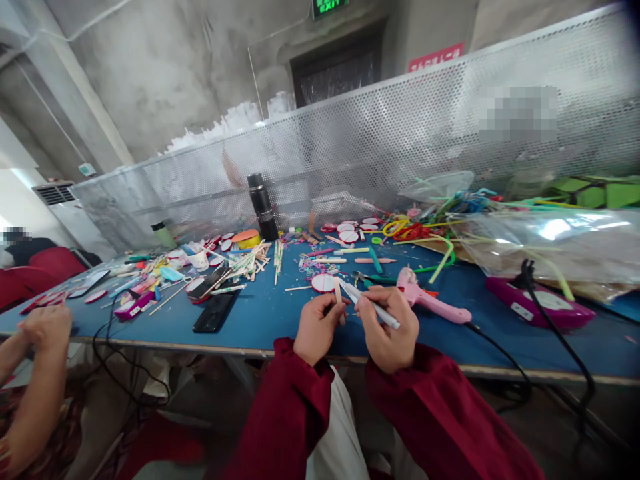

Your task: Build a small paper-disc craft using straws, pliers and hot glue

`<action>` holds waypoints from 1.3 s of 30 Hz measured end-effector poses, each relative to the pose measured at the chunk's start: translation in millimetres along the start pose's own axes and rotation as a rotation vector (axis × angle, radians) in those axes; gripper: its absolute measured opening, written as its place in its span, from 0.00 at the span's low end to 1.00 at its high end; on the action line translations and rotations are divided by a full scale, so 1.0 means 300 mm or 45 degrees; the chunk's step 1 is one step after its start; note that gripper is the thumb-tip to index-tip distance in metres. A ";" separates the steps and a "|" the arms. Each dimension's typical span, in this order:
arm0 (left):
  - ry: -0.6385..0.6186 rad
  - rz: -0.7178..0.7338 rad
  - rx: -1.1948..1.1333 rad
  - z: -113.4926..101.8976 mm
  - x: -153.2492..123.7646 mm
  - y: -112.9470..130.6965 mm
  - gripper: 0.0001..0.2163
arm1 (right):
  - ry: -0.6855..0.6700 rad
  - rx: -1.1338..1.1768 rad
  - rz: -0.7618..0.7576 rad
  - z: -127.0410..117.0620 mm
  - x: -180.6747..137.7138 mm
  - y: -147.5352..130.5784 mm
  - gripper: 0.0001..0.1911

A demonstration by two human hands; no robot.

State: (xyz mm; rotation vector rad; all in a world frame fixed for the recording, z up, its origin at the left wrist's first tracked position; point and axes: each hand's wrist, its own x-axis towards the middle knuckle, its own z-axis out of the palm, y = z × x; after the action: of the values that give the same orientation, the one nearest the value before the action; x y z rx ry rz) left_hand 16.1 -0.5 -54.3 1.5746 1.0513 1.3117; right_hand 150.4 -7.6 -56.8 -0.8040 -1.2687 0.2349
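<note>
Between its thumb and fingers, my left hand [319, 325] pinches a flat wooden craft stick [339, 293], held upright near the table's front edge. My right hand [391, 328] grips a white marker pen [386, 316] whose tip points up and left toward the stick; whether the two touch I cannot tell. Just behind the stick lies a round white disc with a red rim [323, 283]. A pink hot glue gun [434, 302] rests to the right of my right hand, and pliers [369, 279] lie partly behind that hand.
A black phone [217, 312], a heap of wooden sticks [253, 259] and a black flask [263, 208] stand or lie to the left. Purple power strips [540, 303] trail black cables over the table edge. A perforated metal screen [425, 127] runs behind. A co-worker's hands [47, 327] are at far left.
</note>
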 end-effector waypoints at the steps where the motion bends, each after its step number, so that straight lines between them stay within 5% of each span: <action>1: -0.001 -0.001 0.002 0.001 0.000 0.000 0.12 | 0.001 -0.002 0.000 0.000 -0.001 0.001 0.02; 10: 0.017 -0.029 -0.311 -0.006 -0.011 0.038 0.15 | 0.015 0.165 0.103 0.014 0.012 -0.012 0.08; 14: -0.102 -0.116 -0.548 -0.027 -0.016 0.037 0.17 | -0.201 0.232 0.179 0.025 0.040 0.006 0.08; 18: -0.216 -0.172 -0.544 -0.034 -0.019 0.029 0.17 | -0.328 0.599 0.430 0.028 0.053 0.026 0.14; 25: -0.274 -0.178 -0.361 -0.015 -0.029 0.061 0.19 | -0.253 0.824 0.714 0.026 0.058 0.007 0.26; 39: -0.372 -0.180 -0.317 -0.016 -0.029 0.044 0.20 | -0.184 0.706 0.645 0.029 0.059 0.020 0.22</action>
State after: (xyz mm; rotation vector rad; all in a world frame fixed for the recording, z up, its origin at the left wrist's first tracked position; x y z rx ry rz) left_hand 11.8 -12.8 -43.9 1.4238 0.7710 1.0358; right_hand 149.5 10.3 -46.7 -0.6151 -1.0352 1.0213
